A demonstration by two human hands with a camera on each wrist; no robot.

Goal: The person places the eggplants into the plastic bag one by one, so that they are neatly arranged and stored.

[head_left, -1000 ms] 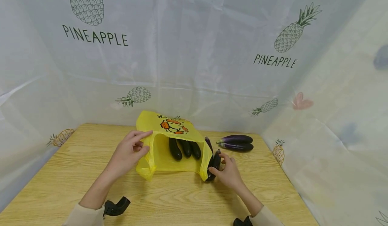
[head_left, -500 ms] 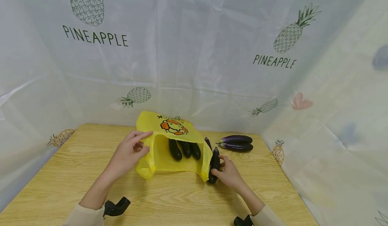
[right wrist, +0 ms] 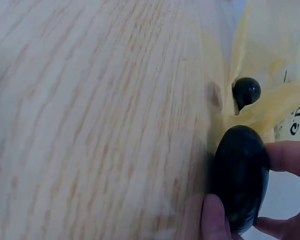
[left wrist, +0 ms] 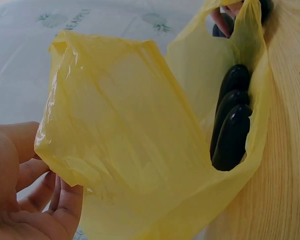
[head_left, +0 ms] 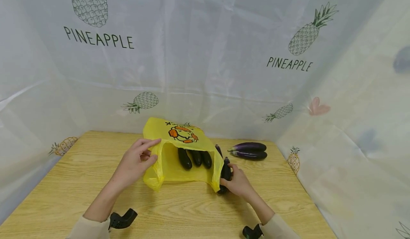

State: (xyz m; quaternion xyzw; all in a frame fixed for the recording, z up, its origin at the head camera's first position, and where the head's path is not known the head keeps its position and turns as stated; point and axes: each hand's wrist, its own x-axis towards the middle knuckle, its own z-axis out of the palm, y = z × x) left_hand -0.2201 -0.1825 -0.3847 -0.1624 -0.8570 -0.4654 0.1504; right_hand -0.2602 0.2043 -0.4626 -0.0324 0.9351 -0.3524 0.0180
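Note:
A yellow plastic bag [head_left: 179,153] lies on the wooden table [head_left: 179,210] with its mouth toward me. My left hand [head_left: 136,162] pinches the bag's left edge [left wrist: 65,165] and holds the mouth up. Three dark eggplants [head_left: 195,157] lie inside the bag [left wrist: 232,130]. My right hand [head_left: 235,183] grips another dark eggplant [head_left: 225,173] at the bag's right edge, its rounded end [right wrist: 240,175] on the table by the yellow plastic [right wrist: 270,115].
Two purple eggplants [head_left: 250,151] lie at the table's back right. One more eggplant [head_left: 219,149] pokes out behind the bag's right side. White pineapple-print sheeting [head_left: 205,53] walls the table on three sides.
My right hand has closed round the eggplant and drawn it a little left, against the bag's right edge. The left hand has stayed put.

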